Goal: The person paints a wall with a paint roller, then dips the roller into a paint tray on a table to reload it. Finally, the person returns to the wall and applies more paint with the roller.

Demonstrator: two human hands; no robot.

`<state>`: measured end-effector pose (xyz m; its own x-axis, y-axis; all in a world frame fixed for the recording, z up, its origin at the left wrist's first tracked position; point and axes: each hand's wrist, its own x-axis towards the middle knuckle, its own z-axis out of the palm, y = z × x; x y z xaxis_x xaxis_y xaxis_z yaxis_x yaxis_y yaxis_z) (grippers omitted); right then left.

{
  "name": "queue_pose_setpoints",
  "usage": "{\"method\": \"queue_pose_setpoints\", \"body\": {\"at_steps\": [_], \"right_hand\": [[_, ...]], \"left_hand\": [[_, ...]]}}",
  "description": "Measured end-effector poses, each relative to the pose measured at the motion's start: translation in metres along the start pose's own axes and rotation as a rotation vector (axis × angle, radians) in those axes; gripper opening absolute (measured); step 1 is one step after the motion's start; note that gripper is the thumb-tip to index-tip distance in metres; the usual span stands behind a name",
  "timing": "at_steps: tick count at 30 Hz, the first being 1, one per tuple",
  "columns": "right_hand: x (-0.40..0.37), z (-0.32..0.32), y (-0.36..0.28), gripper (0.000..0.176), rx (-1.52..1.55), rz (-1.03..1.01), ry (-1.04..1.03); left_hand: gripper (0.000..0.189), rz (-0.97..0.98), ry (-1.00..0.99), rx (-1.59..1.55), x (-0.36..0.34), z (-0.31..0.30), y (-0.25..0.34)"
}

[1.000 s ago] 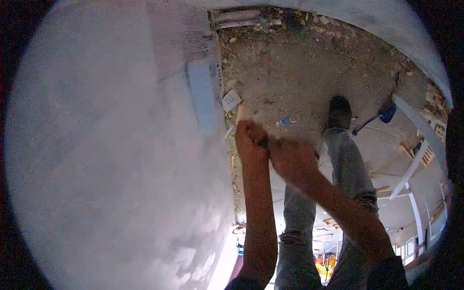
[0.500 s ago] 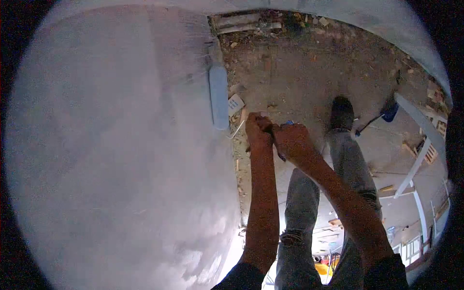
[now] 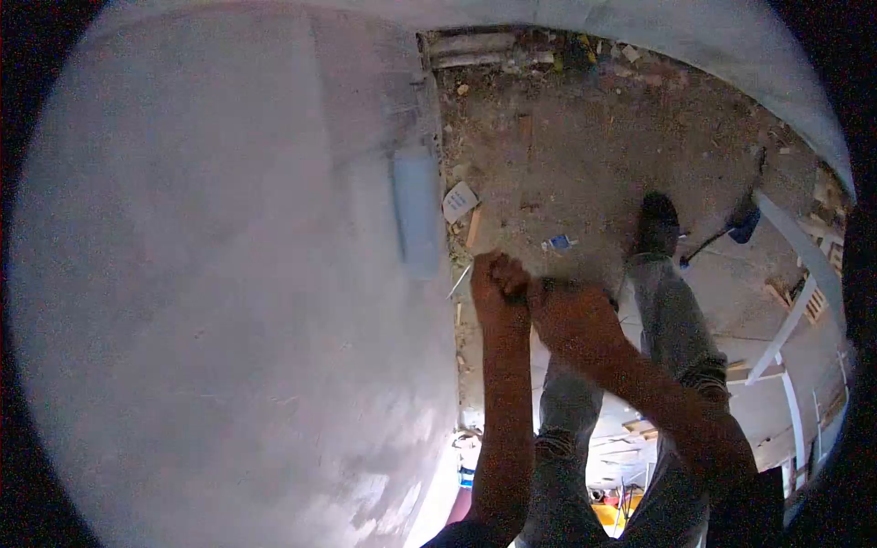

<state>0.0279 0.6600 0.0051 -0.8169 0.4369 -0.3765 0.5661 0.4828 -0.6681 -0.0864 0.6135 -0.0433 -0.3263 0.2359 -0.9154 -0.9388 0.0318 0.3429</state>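
Note:
My left hand (image 3: 501,281) is closed in front of the lower body, its fingers curled; what they hold, if anything, is too dark to make out. Just right of it, my right hand (image 3: 577,312) is blurred and closed around something dark that I cannot make out. The hands are close together. On the left, a pale blue elongated panel (image 3: 417,216) is blurred against the light wall (image 3: 228,237). A white piece with small markings (image 3: 459,201) lies near the wall's base, and a small blue and white packet (image 3: 559,242) lies on the floor beyond my hands.
The dirty floor (image 3: 594,146) has scattered debris. A dark shoe (image 3: 658,219) stands to the right of my hands. Farther right are a long-handled dark blue tool (image 3: 743,226), pale metal beams (image 3: 786,329) and a slatted wooden piece (image 3: 815,306).
Both hands have moved down in the view, toward the body, and slightly right. The small packet on the floor now shows fully. The blue panel appears lower and more blurred; the whole view has shifted slightly.

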Motion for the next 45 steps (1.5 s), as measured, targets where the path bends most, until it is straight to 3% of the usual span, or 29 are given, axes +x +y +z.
{"method": "queue_pose_setpoints", "body": {"at_steps": [2,5,7,8,9,10,11,14,15,17,19,21,22,23,25,27,29,31,36,39,41,45], "right_hand": [[0.016,0.033,0.017,0.016,-0.078,0.021,0.012],[0.021,0.034,0.015,0.018,-0.073,0.062,-0.042],[-0.008,-0.010,-0.023,0.023,-0.036,0.062,-0.108],[-0.024,-0.033,-0.042,0.026,0.008,0.061,-0.142],[-0.040,-0.056,-0.059,0.032,0.094,0.046,-0.173],[-0.057,-0.072,-0.077,0.036,0.069,-0.007,-0.157],[-0.066,-0.080,-0.088,0.042,0.050,-0.060,-0.143],[-0.063,-0.065,-0.081,0.043,0.201,-0.001,-0.115],[-0.053,-0.062,-0.074,0.041,0.155,0.106,-0.140],[-0.025,-0.031,-0.044,0.039,0.020,0.018,0.010],[-0.031,-0.018,-0.050,0.038,0.067,0.050,-0.019],[-0.049,-0.019,-0.059,0.039,0.195,0.090,-0.026],[-0.065,-0.025,-0.072,0.039,0.237,0.063,-0.070],[-0.075,-0.029,-0.082,0.038,0.289,0.029,-0.122],[-0.076,-0.021,-0.078,0.034,0.237,0.001,-0.042],[-0.057,-0.004,-0.047,0.026,0.060,0.027,0.078],[-0.039,0.020,-0.005,0.020,-0.087,0.018,0.195],[-0.026,0.017,0.023,0.021,-0.040,-0.001,0.102],[-0.042,-0.005,0.017,0.028,0.063,-0.122,0.199],[-0.027,-0.004,0.011,0.030,0.185,-0.160,0.105],[-0.015,0.001,0.001,0.031,0.228,-0.150,0.034],[-0.017,0.029,-0.003,0.030,0.177,-0.003,-0.043]], "left_hand": [[0.029,-0.023,-0.094,-0.047,0.062,-0.036,-0.018],[0.030,0.043,0.154,0.071,0.031,-0.013,-0.008],[0.025,0.367,-0.047,0.638,-0.007,-0.034,0.005],[0.022,0.058,0.048,0.123,-0.055,-0.002,0.019],[0.018,0.084,0.093,0.108,-0.089,0.005,0.028],[0.018,0.071,0.420,0.118,-0.120,0.032,0.037],[0.019,0.011,0.175,0.029,-0.142,0.030,0.050],[0.020,0.154,0.317,0.225,-0.129,0.026,0.038],[0.020,0.118,0.186,0.134,-0.108,0.025,0.036],[0.021,0.028,-0.084,0.122,-0.059,0.013,0.030],[0.023,0.153,-0.033,0.303,-0.046,-0.001,0.021],[0.025,0.082,0.231,0.129,-0.085,0.014,0.034],[0.025,0.041,0.075,-0.013,-0.109,0.011,0.040],[0.026,-0.040,0.125,-0.055,-0.124,0.004,0.045],[0.026,0.058,0.142,0.108,-0.125,0.006,0.037],[0.026,0.094,0.081,0.144,-0.090,-0.004,0.019],[0.024,0.078,-0.139,0.022,-0.036,-0.016,-0.003],[0.023,0.013,0.006,-0.061,-0.008,-0.005,-0.015],[0.025,0.253,-0.020,0.018,-0.072,0.014,-0.005],[0.028,0.472,0.098,0.134,-0.091,0.031,0.005],[0.027,0.555,0.062,0.148,-0.095,0.025,0.019],[0.026,0.515,0.068,0.123,-0.081,0.008,0.010]]}}
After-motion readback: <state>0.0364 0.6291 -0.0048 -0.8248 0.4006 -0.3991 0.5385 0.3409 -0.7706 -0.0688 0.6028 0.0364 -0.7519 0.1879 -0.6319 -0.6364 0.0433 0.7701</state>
